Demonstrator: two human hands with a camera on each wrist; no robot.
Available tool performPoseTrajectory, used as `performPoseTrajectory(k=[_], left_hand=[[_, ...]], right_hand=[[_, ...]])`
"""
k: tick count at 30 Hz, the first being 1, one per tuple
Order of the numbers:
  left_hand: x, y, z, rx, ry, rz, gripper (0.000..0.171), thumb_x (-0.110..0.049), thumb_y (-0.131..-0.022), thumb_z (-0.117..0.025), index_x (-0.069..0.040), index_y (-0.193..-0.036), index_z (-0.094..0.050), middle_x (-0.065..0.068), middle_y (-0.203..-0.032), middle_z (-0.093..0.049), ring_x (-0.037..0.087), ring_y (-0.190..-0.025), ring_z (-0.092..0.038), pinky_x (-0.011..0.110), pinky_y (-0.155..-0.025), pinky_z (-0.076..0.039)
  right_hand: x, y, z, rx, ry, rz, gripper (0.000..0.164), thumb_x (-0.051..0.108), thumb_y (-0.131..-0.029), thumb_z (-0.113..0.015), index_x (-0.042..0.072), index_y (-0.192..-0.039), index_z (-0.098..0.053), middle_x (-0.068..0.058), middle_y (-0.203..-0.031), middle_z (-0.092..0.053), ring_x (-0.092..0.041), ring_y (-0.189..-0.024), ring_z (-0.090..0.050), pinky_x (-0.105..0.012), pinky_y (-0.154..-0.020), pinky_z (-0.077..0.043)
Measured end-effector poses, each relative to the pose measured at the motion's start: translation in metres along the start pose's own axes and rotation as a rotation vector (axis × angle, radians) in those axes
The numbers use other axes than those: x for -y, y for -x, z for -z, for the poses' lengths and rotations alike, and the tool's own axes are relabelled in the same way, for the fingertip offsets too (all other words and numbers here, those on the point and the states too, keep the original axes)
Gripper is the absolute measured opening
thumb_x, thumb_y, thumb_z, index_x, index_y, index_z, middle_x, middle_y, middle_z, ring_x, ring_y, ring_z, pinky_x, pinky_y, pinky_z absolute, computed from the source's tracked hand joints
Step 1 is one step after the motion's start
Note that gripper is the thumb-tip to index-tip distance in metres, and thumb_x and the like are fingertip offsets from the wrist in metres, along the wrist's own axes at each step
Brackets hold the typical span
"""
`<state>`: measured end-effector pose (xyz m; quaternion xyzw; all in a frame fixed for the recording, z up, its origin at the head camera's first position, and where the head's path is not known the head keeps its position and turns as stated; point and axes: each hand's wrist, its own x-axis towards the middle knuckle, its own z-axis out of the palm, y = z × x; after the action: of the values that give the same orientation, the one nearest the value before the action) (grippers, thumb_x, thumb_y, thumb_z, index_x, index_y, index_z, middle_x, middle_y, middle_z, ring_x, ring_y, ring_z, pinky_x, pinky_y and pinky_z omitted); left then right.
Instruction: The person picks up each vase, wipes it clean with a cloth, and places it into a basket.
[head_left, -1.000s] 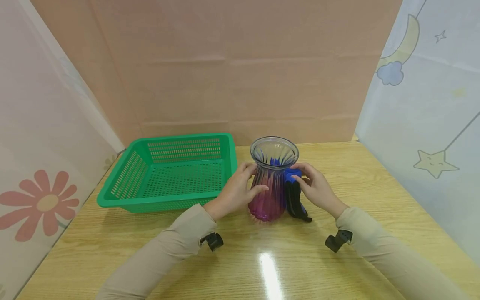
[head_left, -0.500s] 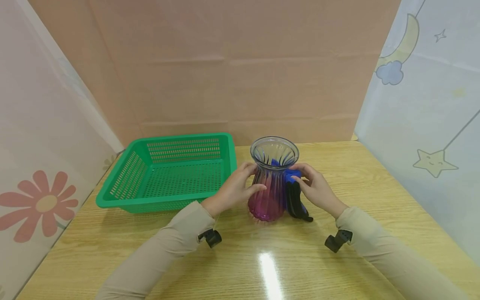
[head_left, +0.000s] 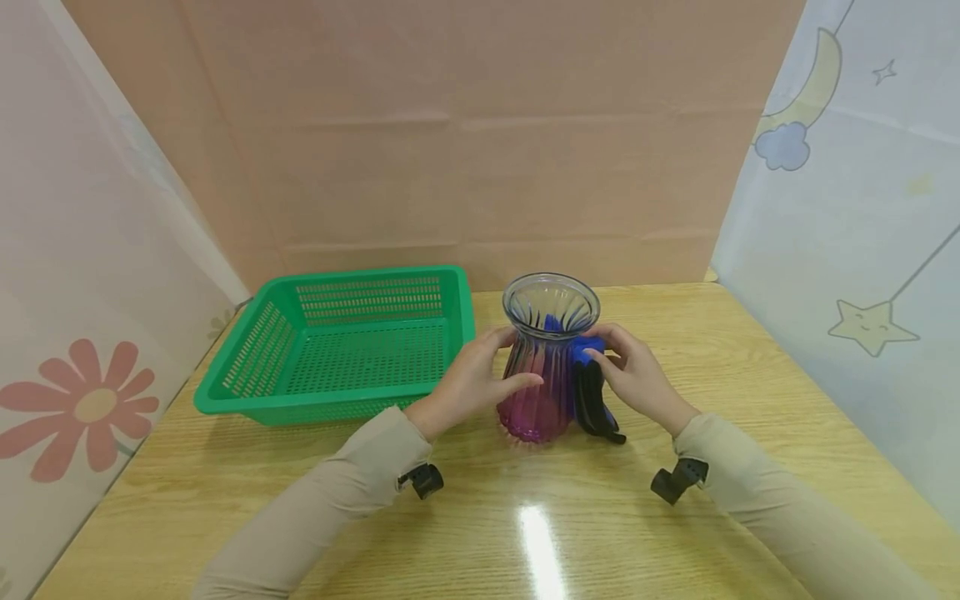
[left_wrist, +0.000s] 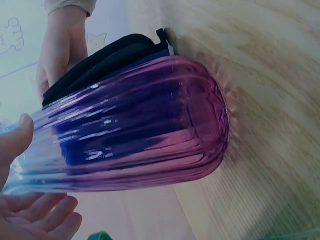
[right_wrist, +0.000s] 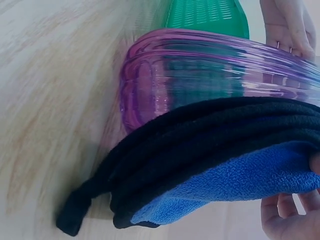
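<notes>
A ribbed glass vase (head_left: 536, 383), clear at the rim and purple-pink below, stands upright on the table. My left hand (head_left: 474, 377) holds its left side, thumb in front and fingers behind; the left wrist view shows the thumb (left_wrist: 19, 140) by the neck. Against the vase's right side is a folded blue terry cloth (right_wrist: 240, 172) with thick black edging and a small black tab. My right hand (head_left: 633, 375) pinches its upper end between thumb and fingers. Through the glass, blue shows; whether any cloth is inside the vase, I cannot tell.
A green plastic basket (head_left: 333, 407) with slotted walls stands at left on the wooden table (head_left: 615, 533). Behind is a tan backdrop (head_left: 480, 167). Printed panels stand left and right. Each sleeve cuff carries a black camera.
</notes>
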<state>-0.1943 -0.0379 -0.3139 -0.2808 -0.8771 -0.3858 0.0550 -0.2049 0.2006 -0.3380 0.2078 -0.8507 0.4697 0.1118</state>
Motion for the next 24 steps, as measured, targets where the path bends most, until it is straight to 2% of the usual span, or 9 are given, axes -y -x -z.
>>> performPoseTrajectory(k=[9, 24], left_hand=[[-0.006, 0.002, -0.004, -0.033, -0.009, 0.039, 0.067, -0.033, -0.078, -0.074, -0.004, -0.132, -0.045, 0.011, -0.125, -0.061, 0.022, -0.119, -0.057, 0.037, -0.101, -0.046], [-0.006, 0.002, -0.003, -0.04, -0.016, 0.011, 0.061, -0.029, -0.08, -0.073, -0.005, -0.13, -0.047, 0.009, -0.121, -0.063, 0.021, -0.116, -0.059, 0.036, -0.1, -0.047]], right_hand=[[0.01, -0.005, 0.004, -0.01, -0.012, 0.006, 0.028, 0.002, -0.093, -0.053, -0.008, -0.119, -0.053, -0.023, -0.116, -0.06, 0.015, -0.094, -0.05, -0.006, -0.08, -0.046], [0.024, -0.014, 0.011, -0.062, -0.032, 0.05, 0.025, -0.004, -0.091, -0.052, -0.011, -0.115, -0.052, -0.027, -0.11, -0.06, 0.015, -0.09, -0.052, -0.002, -0.078, -0.046]])
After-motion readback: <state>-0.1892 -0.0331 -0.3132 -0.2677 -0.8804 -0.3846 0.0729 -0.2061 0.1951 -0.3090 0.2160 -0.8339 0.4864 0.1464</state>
